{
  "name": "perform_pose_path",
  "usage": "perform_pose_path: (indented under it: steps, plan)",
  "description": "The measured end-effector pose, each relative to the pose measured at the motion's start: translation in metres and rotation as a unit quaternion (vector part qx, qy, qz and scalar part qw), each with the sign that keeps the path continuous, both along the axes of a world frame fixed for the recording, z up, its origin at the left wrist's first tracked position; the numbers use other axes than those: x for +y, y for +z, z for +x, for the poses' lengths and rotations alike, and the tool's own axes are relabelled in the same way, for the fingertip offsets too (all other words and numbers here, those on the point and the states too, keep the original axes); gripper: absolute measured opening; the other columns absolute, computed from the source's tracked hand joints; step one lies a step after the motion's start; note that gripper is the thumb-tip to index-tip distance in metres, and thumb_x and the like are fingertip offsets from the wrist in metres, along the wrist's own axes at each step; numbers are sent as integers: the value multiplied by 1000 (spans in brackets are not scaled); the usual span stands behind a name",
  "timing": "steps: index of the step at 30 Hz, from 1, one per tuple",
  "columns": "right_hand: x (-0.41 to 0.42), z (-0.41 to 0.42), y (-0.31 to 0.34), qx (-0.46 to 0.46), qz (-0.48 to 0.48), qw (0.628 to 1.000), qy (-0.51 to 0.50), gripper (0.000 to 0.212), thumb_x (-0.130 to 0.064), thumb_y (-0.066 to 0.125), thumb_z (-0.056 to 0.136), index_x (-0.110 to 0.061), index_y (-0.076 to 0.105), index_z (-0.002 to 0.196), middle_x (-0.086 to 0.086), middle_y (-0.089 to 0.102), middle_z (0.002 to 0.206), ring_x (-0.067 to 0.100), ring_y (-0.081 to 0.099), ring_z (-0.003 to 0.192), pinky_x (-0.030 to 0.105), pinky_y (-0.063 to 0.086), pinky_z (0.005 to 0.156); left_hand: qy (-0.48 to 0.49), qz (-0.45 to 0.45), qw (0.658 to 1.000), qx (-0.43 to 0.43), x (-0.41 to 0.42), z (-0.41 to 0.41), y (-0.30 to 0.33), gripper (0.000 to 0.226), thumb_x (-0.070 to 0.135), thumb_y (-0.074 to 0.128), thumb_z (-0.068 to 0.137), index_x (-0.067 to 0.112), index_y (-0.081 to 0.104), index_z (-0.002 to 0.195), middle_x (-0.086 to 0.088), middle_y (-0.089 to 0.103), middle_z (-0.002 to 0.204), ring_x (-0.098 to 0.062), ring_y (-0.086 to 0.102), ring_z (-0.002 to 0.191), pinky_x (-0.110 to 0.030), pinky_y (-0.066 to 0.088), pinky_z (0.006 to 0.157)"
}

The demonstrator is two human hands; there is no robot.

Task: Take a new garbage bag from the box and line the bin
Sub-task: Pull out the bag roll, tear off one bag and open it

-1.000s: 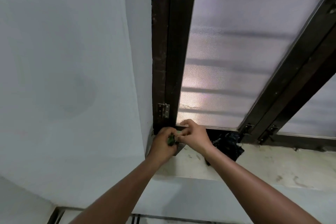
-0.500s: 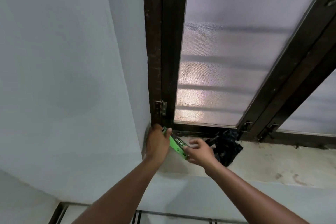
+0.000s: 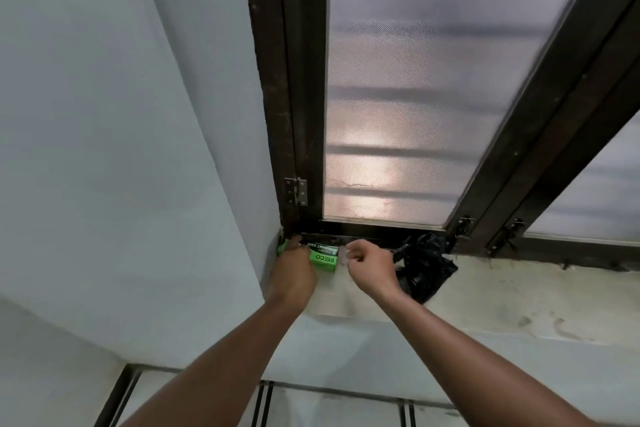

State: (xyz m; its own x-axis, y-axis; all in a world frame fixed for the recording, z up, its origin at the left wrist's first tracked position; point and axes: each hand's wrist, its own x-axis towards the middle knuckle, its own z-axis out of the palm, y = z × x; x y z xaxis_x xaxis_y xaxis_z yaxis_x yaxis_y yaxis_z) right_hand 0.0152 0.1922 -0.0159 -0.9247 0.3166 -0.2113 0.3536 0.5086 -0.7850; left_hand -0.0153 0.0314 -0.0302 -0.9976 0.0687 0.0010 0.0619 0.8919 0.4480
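Under the left hand (image 3: 293, 273), a small green cardboard box (image 3: 324, 257) lies on the pale stone window sill (image 3: 519, 298), fingers closed over its left end. Just right of it, the right hand (image 3: 372, 265) hovers loosely curled, holding nothing visible, with a crumpled black plastic bag (image 3: 427, 267) behind it.

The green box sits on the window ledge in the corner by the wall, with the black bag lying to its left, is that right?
Not quite. The head view shows the black bag lying to the right of the green box, beyond the right hand. The rest holds: the box sits on the window ledge in the corner by the wall.
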Motion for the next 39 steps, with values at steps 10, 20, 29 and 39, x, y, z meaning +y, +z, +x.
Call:
perform_pose_path:
  steps: [10, 20, 29, 39]
  plan:
    - [69, 53, -27, -84, 189, 978, 37, 71, -22, 71, 83, -40, 38, 143, 4, 57, 130, 24, 60, 108, 39, 58, 86, -28, 238, 962, -132, 55, 34, 8, 26, 15, 70, 88, 20, 71, 114, 5, 72, 115, -5, 64, 81, -21, 48, 80]
    - [77, 85, 1, -19, -302, 951, 59, 74, 8, 41, 87, -43, 42, 140, 18, 71, 115, 33, 71, 102, 42, 61, 77, 53, 482, 746, -456, 58, 55, 20, 35, 44, 79, 84, 18, 71, 106, 0, 75, 99, -15, 65, 89, -32, 43, 76]
    - [63, 124, 20, 12, -257, 964, 63, 25, -19, 64, 93, -27, 70, 116, 14, 73, 106, 25, 69, 89, 40, 54, 70, 65, 595, 779, -186, 43, 67, 38, 27, 1, 60, 99, 17, 69, 119, -5, 76, 108, -18, 72, 94, -31, 61, 77]
    - [-6, 183, 42, -62, -165, 979, 107, 17, -31, 66, 96, -22, 78, 104, 2, 74, 87, 17, 64, 67, 30, 52, 60, -40, 554, 825, -104, -18, 113, 80, 22, -1, 62, 96, 16, 72, 107, 3, 79, 101, -14, 74, 96, -29, 61, 81]
